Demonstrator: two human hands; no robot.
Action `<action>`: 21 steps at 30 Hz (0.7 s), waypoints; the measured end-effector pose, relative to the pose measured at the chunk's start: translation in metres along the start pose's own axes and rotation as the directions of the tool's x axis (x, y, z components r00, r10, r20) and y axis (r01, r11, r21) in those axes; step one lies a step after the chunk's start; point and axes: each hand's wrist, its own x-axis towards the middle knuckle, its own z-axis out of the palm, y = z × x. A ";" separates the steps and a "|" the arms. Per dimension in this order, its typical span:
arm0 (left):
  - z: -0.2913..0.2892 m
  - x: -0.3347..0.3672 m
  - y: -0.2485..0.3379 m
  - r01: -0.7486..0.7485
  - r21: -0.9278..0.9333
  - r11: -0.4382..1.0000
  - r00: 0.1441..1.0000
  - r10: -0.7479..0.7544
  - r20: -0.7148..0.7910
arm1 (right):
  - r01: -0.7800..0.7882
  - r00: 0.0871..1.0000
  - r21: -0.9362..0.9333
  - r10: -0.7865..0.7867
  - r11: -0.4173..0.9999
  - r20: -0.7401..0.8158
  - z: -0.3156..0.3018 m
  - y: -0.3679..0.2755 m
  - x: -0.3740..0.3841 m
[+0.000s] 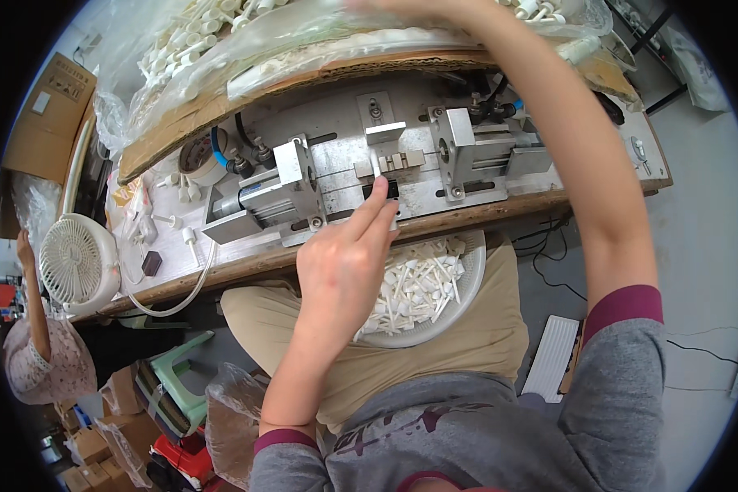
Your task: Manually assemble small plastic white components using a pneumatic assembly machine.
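My left hand (pixel 344 258) is at the small metal fixture (pixel 398 162) in the middle of the bench. Its fingers are closed together, and the index fingertip meets a slim white plastic part (pixel 375 160) standing at the fixture; the thumb is hidden. Stretched far across the bench, my right arm reaches toward the top edge of the picture. There my right hand (pixel 398 6) is smeared and partly cut off, beside a clear bag (pixel 303 37) of white plastic parts (pixel 197 37). On my lap sits a white basket (pixel 473 287) full of small white plastic pieces (pixel 418 283).
Metal clamp blocks (pixel 295 176) (pixel 455 152) with air hoses flank the fixture. A cardboard edge (pixel 172 135) runs behind them. At the left are a tape roll (pixel 202 157), a white fan (pixel 75 261) and another person's arm (pixel 34 303). A green stool (pixel 176 377) stands below.
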 end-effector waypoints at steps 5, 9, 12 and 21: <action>0.003 0.015 -0.005 0.019 0.032 0.999 0.999 -0.020 0.028 | -0.053 0.932 0.202 -0.024 0.978 0.362 -0.002 0.017 0.016; 0.003 0.014 -0.003 0.026 0.038 0.999 0.999 -0.027 0.023 | -0.031 0.881 0.337 -0.134 0.941 0.454 -0.019 0.018 0.015; 0.005 0.011 -0.003 0.038 0.046 0.998 0.999 -0.039 0.012 | 0.058 0.885 0.061 -0.079 0.996 0.460 -0.029 0.003 0.019; 0.003 0.008 -0.010 -0.021 -0.002 1.000 1.000 0.021 -0.013 | 0.228 0.749 -0.011 -0.168 0.974 0.641 -0.043 -0.022 0.034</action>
